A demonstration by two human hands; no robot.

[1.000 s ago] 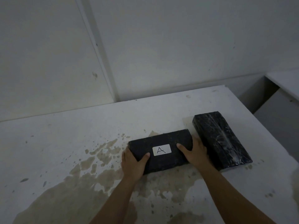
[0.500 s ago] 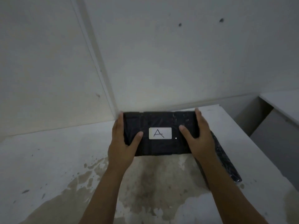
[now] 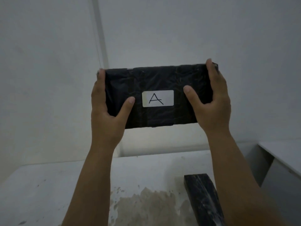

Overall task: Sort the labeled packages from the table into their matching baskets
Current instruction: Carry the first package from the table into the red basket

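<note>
Pkg "A" [image 3: 158,97]: black-wrapped block, held up in the air in front of the wall, well clear of the table [image 3: 48,185], long side level, white label [image 3: 158,98] facing the person. Left hand [image 3: 105,110] wraps its left end, right hand [image 3: 211,103] its right end; both closed round it, thumbs on the label face, fingers behind. Firm two-handed hold, no slack seen.

2nd pkg [image 3: 203,198]: also black wrap, lies on table at lower right, partly behind right forearm. No label visible on it.

Step, as I read it: label check done or under way, carry phase starting. No baskets in view, so next move prob needs a turn to find basket A, then lower pkg in.

Vs 1 s ago: pkg was flat on table beside 2nd pkg, hands just gripping its ends. Half a sec ago it was partway up. Now higher, tipped upright.
</note>
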